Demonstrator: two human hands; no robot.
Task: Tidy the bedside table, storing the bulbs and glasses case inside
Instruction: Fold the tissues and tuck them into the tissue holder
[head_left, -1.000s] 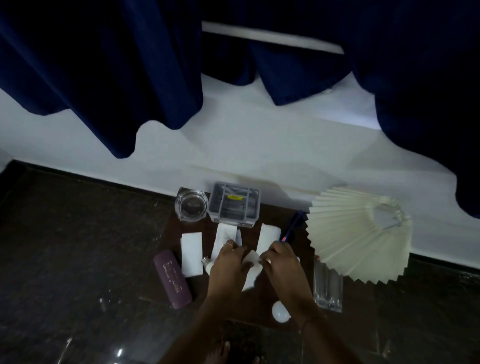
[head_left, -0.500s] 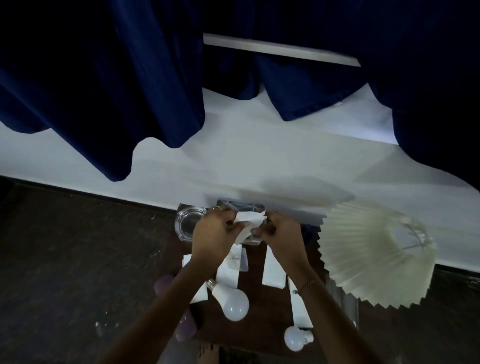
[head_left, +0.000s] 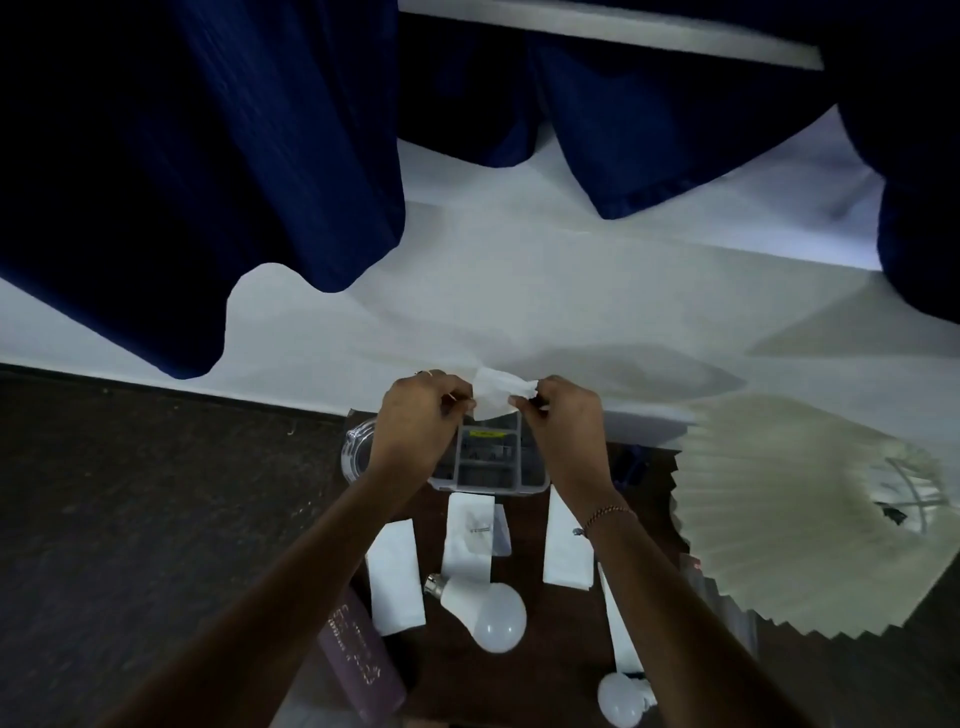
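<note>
My left hand (head_left: 415, 410) and my right hand (head_left: 563, 415) each pinch one end of a crumpled white paper (head_left: 496, 397), held in the air above the grey compartment box (head_left: 485, 467). One white bulb (head_left: 491, 616) lies on the dark table (head_left: 550, 649) below my arms, its metal base pointing up-left. A second white bulb (head_left: 621, 701) lies at the bottom, partly behind my right forearm. The purple glasses case (head_left: 358, 660) lies at the table's left edge, partly covered by my left forearm.
Several white paper pieces (head_left: 395, 577) lie flat on the table. A glass ashtray (head_left: 356, 452) sits left of the box. A cream pleated lampshade (head_left: 810, 514) lies on its side at the right. Blue curtains (head_left: 208, 156) hang over the white wall. Dark floor surrounds the table.
Both hands lifted the white paper from the table up over the grey box. The view came closer, and the two bulbs came into sight below my arms.
</note>
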